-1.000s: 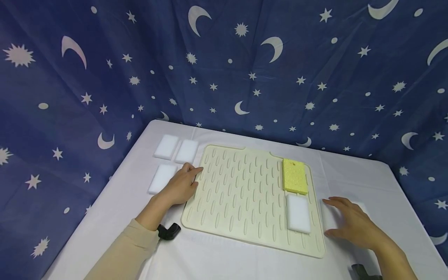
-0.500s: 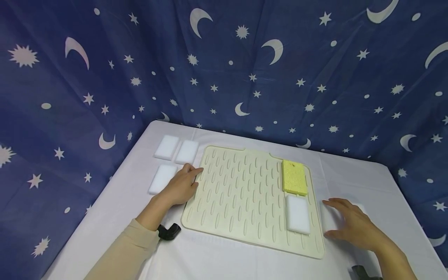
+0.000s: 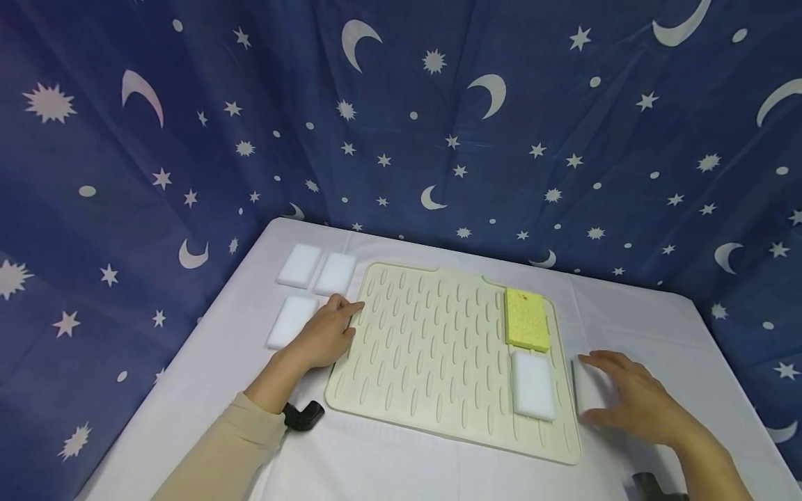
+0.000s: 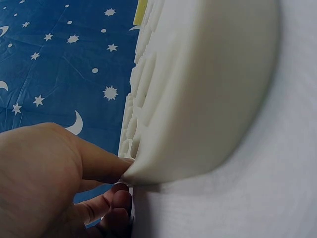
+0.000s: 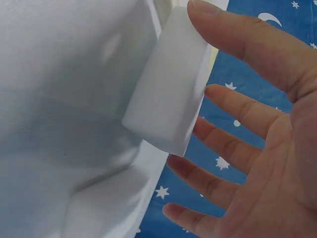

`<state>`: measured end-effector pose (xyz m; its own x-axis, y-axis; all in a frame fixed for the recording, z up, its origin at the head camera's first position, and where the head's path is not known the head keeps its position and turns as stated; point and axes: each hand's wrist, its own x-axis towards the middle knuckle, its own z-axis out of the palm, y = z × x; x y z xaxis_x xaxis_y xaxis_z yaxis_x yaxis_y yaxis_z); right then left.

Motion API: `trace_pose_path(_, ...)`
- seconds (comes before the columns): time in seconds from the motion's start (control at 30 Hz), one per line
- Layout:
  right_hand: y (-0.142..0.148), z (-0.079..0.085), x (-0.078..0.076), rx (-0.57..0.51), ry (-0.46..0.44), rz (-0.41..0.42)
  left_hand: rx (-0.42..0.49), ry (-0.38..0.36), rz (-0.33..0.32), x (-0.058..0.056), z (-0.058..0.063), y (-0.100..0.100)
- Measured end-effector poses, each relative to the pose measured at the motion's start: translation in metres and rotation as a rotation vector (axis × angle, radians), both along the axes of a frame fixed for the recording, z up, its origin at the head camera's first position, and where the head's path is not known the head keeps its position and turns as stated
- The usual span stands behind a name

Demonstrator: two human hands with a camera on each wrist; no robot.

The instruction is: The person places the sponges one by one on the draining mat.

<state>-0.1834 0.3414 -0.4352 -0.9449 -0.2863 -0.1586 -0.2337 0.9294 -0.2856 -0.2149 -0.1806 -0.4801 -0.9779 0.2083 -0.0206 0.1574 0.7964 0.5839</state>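
Note:
A cream drying mat [image 3: 426, 341] with raised ridges lies across the middle of the table. My left hand [image 3: 322, 334] pinches its left edge; in the left wrist view the fingertips [image 4: 126, 166] meet at the mat's rim. Just off the mat's right side, my right hand [image 3: 639, 400] holds a white sponge block [image 3: 592, 390] between thumb and fingertips, and the right wrist view shows this white block [image 5: 166, 84] at an angle. On the mat's right part, a yellow sponge [image 3: 527, 319] sits behind another white sponge [image 3: 533, 386].
Left of the mat lie three white sponges, the farthest back being the left one [image 3: 299, 265]. One more white block [image 5: 104, 203] shows low in the right wrist view. Behind the white-covered table [image 3: 438, 480] hangs a blue curtain [image 3: 388, 125] with moons and stars.
Both hands have stayed nearly in place. A dark edge now shows along the left side of the white sponge at my right hand. The head view has tilted up slightly.

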Motion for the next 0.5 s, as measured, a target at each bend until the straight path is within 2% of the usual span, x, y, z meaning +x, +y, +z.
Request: trace_pose_path(0.5, -0.0037, 0.0105, -0.0021, 0.015, 0.017, 0.005, -0.005, 0.007, -0.004, -0.0003, -0.0001, -0.0003)
